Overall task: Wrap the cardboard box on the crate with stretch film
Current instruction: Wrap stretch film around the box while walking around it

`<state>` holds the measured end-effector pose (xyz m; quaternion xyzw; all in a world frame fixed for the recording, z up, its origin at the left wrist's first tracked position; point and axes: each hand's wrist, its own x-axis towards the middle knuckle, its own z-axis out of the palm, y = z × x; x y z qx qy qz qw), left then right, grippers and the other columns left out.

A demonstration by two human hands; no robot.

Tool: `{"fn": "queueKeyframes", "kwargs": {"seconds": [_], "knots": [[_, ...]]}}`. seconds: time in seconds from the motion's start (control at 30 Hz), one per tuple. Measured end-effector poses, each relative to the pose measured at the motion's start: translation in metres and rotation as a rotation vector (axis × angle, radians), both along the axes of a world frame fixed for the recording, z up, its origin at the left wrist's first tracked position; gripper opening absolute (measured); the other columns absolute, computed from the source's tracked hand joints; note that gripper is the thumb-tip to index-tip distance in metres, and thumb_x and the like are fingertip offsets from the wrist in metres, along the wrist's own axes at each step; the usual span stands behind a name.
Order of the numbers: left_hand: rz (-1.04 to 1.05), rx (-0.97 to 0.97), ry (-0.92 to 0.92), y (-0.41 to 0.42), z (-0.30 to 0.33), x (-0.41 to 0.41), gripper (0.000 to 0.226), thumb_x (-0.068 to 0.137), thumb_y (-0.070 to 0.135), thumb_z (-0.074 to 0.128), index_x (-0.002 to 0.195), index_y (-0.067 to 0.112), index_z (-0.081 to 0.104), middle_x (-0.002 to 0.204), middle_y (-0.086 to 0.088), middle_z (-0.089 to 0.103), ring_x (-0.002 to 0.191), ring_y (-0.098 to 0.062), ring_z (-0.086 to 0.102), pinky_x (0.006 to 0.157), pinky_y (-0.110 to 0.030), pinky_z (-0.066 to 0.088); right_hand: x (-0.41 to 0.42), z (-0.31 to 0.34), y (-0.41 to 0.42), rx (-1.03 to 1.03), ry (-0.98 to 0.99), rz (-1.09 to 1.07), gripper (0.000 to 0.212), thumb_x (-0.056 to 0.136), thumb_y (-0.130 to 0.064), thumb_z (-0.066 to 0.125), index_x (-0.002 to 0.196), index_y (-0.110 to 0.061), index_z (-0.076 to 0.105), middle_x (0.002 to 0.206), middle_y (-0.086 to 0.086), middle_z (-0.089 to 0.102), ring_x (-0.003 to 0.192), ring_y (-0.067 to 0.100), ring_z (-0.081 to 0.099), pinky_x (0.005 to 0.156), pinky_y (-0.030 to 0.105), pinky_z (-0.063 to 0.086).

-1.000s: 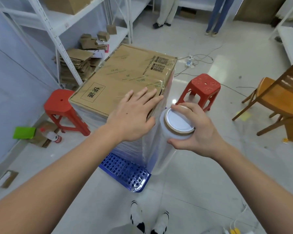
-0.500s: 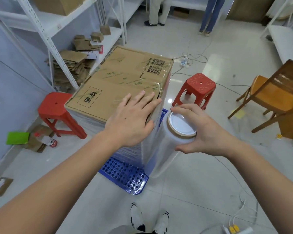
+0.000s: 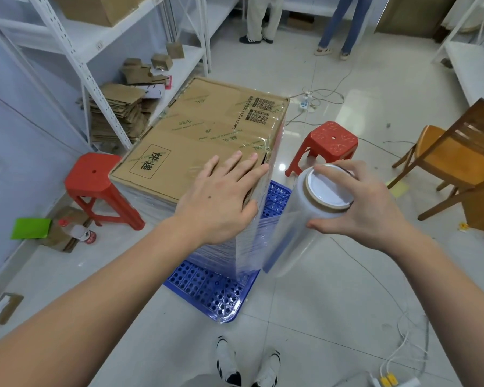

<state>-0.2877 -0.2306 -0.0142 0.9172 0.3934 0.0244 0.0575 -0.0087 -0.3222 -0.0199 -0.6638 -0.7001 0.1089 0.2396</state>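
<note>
A large brown cardboard box (image 3: 196, 129) stands on a blue perforated plastic crate (image 3: 210, 289) on the floor. Clear stretch film covers the box's near sides. My left hand (image 3: 221, 199) lies flat with straight fingers on the box's near top corner. My right hand (image 3: 366, 208) grips the top end of an upright roll of stretch film (image 3: 299, 224), just right of the box's corner. A sheet of film runs from the roll to the box's corner.
Red stools stand left (image 3: 95, 182) and right (image 3: 327, 143) of the box. A wooden chair (image 3: 458, 160) is at the right. White shelving with flattened cardboard (image 3: 118, 113) lines the left. Cables and a power strip (image 3: 305, 101) lie behind; two people stand at the back.
My right hand has carried the roll a little to the right, away from the box's corner, drawing out more film. My left hand stays flat on the box.
</note>
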Motion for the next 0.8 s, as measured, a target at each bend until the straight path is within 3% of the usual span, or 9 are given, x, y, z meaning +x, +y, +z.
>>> {"fn": "queueKeyframes", "kwargs": {"seconds": [0.27,0.57,0.73,0.8], "knots": [[0.0,-0.012,-0.022,-0.001,0.0,-0.001,0.068,0.1,0.049,0.021,0.166,0.036,0.008,0.174,0.007,0.006,0.16,-0.015,-0.001,0.13,-0.046,-0.001,-0.002,0.0,0.028,-0.029,-0.03,-0.06,0.098,0.061,-0.057,0.089,0.148,-0.047,0.043,0.145,-0.007,0.039,0.127,0.016,0.044,0.103,0.043,0.046],[0.002,-0.028,-0.024,0.0,0.002,-0.001,0.068,0.1,0.05,0.018,0.166,0.036,0.006,0.174,0.008,0.002,0.16,-0.014,-0.004,0.13,-0.046,-0.002,0.001,0.005,0.048,-0.157,-0.182,-0.009,0.104,0.063,-0.075,0.076,0.149,-0.059,0.02,0.141,-0.006,0.029,0.116,0.027,0.05,0.093,0.043,0.049],[-0.002,-0.034,-0.027,0.0,0.003,0.0,0.069,0.099,0.052,0.019,0.165,0.037,0.006,0.174,0.009,0.002,0.16,-0.012,-0.005,0.13,-0.045,-0.002,0.012,0.008,0.048,-0.207,-0.182,0.122,0.112,0.064,-0.079,0.076,0.152,-0.048,0.016,0.158,-0.01,0.018,0.144,0.021,0.028,0.108,0.049,0.041],[0.0,-0.044,-0.034,0.0,0.002,-0.001,0.068,0.101,0.053,0.024,0.165,0.039,0.007,0.174,0.011,0.001,0.159,-0.01,-0.006,0.129,-0.044,-0.004,0.019,0.008,0.049,-0.222,-0.172,0.194,0.111,0.069,-0.068,0.078,0.154,-0.046,0.012,0.165,-0.014,0.011,0.151,0.019,0.021,0.112,0.054,0.039]]}}
